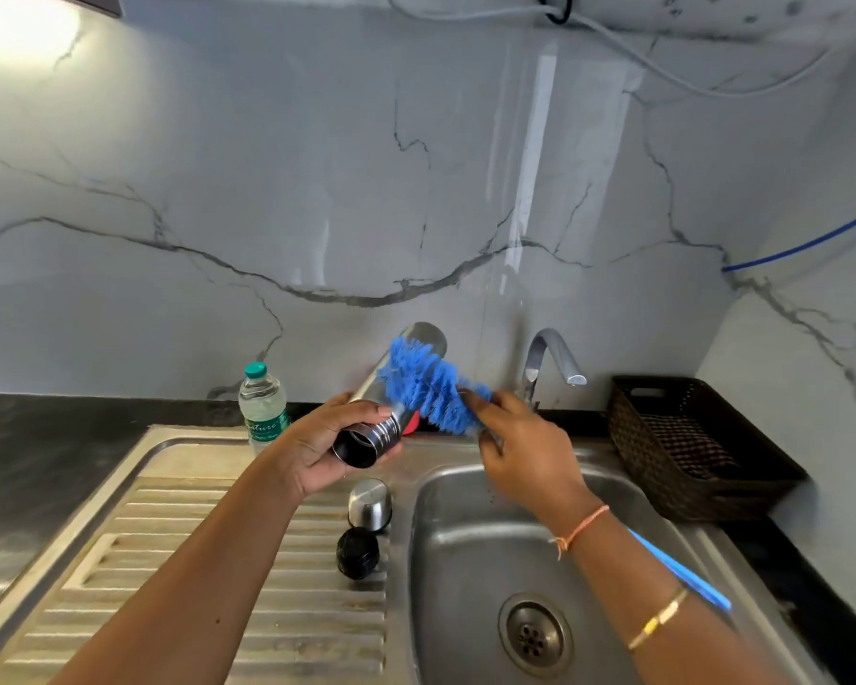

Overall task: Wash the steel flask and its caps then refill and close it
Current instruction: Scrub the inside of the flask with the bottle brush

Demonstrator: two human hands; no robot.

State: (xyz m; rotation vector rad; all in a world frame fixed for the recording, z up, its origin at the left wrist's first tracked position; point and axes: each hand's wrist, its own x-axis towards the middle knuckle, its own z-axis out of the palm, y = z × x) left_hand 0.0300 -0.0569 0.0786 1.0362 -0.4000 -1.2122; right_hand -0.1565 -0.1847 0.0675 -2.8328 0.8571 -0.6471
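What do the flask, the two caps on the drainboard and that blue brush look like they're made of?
The flask looks like polished steel: shiny, with reflections along its threaded neck. The domed cap seems brushed steel, a duller grey sheen. The round cap beside it looks like black plastic, dark and faintly glossy. The brush has fuzzy blue bristles, probably synthetic fibre.
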